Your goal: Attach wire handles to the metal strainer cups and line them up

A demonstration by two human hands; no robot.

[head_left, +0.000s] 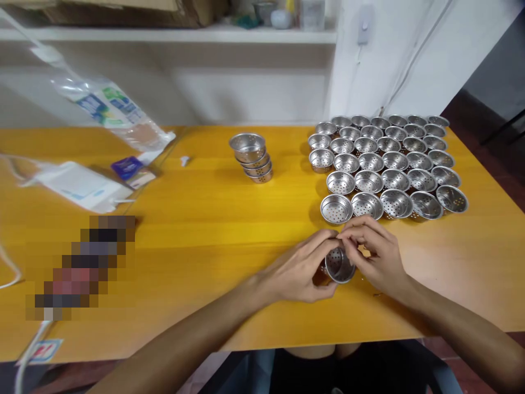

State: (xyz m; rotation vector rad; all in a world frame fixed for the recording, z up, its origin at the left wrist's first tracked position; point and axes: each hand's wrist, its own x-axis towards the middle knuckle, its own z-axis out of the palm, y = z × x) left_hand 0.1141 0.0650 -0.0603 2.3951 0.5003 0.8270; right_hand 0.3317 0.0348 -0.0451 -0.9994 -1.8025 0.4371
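My left hand is wrapped round a small perforated metal cup, which is tilted with its mouth toward me and to the right. Thumb and fingers of my right hand are pinched together at the cup's upper rim, touching it. Whatever lies between those fingertips, if anything, is too small to make out. Just beyond my hands stand rows of similar perforated metal cups, mouths up.
A leaning stack of perforated cups stands mid-table. Left of it lie a white power box, a clear plastic wrapper, a blue packet and white cables. A small dark bit lies near my right wrist. A shelf runs behind.
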